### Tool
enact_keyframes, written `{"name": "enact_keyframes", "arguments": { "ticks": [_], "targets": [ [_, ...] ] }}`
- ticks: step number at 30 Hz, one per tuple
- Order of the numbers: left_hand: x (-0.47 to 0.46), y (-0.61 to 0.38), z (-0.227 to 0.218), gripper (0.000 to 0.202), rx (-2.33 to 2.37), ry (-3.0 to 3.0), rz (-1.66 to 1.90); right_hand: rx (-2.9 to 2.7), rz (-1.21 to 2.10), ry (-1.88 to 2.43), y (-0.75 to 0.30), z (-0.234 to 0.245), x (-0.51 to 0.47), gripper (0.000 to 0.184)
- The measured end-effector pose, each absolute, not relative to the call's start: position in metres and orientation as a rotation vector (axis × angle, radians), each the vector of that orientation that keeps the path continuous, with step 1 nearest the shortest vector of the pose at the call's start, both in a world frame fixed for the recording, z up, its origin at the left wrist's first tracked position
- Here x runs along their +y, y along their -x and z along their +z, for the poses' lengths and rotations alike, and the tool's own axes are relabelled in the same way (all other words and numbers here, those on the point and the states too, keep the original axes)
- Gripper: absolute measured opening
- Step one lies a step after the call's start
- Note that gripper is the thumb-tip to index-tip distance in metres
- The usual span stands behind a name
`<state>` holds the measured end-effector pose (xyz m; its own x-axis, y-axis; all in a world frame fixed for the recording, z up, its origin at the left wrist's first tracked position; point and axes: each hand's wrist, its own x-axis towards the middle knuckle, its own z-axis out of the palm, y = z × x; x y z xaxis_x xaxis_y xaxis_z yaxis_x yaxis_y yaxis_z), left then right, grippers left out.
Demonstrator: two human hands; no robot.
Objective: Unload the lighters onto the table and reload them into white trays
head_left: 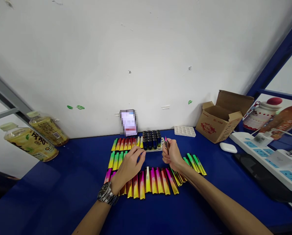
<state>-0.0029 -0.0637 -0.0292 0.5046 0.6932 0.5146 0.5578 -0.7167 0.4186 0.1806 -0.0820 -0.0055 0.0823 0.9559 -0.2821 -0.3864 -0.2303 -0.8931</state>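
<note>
Rows of shiny rainbow-coloured sleeves point(151, 181) lie on the blue table point(70, 182) in front of me. Behind them a white tray point(158, 148) holds several dark upright lighters point(151, 138). My right hand point(171, 156) is closed round one lighter point(166, 142), held upright with a pink tip showing, just right of the tray. My left hand point(130, 166), a watch on its wrist, rests fingers down on the sleeves near the tray's left front corner; its fingers are bent and what they touch is partly hidden.
Two tea bottles point(35, 138) lie at the left by the wall. An open cardboard box point(221, 119), an empty white tray point(184, 131), a white mouse-like object point(228, 148), a power strip point(270, 158) and a dark tablet point(263, 178) are at the right. A phone point(128, 123) leans on the wall.
</note>
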Motion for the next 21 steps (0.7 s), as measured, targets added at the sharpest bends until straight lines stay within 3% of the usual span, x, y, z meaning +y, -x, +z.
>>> {"name": "enact_keyframes", "arguments": {
  "ticks": [7,12,21],
  "targets": [
    [-0.060,0.006,-0.031,0.029,1.197,-2.656,1.008,-0.731,1.370,1.128,-0.184,-0.013,-0.080,0.053],
    [-0.052,0.012,-0.037,0.027,1.602,-2.784,0.936,-0.936,1.245,0.902,-0.192,-0.023,-0.076,0.043],
    [-0.049,0.015,-0.040,0.025,1.892,-2.797,0.755,-1.395,0.535,1.159,-0.218,-0.033,-0.064,0.037]
  ]
}}
